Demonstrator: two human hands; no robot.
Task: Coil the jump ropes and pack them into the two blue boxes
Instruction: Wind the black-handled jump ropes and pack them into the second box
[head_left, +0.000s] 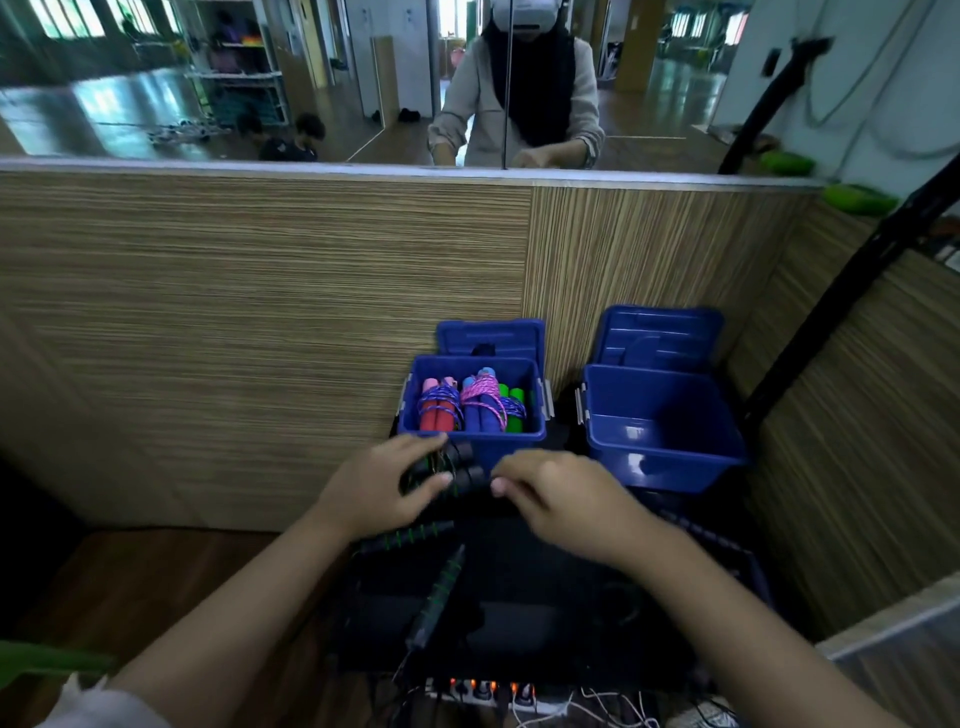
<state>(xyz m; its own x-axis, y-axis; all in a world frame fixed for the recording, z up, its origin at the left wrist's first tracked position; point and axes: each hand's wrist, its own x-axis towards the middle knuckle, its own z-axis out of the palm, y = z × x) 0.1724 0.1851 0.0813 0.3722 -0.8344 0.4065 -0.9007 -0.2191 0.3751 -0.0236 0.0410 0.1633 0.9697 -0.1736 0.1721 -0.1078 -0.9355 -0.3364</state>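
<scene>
Two blue boxes stand side by side at centre right of the frame, each with its hinged lid tipped back against a wood-grain partition (260, 312). The left blue box (511, 446) holds three coiled jump ropes standing on end: one with red handles (436, 413) bound in purple cord, one with blue handles (482, 410) bound in pink cord, and one with green handles (513, 410) at the right. The right blue box (665, 457) shows only its bare blue floor.

Just below the left box, both hands meet over a fourth jump rope with black handles (460, 467) and a dark cord flecked with green. The left hand (379, 491) curls its fingers and thumb round the black handles, clamped on the bundle. The right hand (563, 499) is bent at the knuckles with its thumb tip near the handles; whether it pinches the cord or the handles cannot be told, as motion blur hides the contact.

Two loose strands of black-and-green cord (441, 587) trail down from the hands across a dark tabletop (545, 623) in the lower centre. At the bottom edge lies one power strip (488, 693) with orange-lit switches and white cables. A mirror (311, 78) fills the upper frame above the partition.
</scene>
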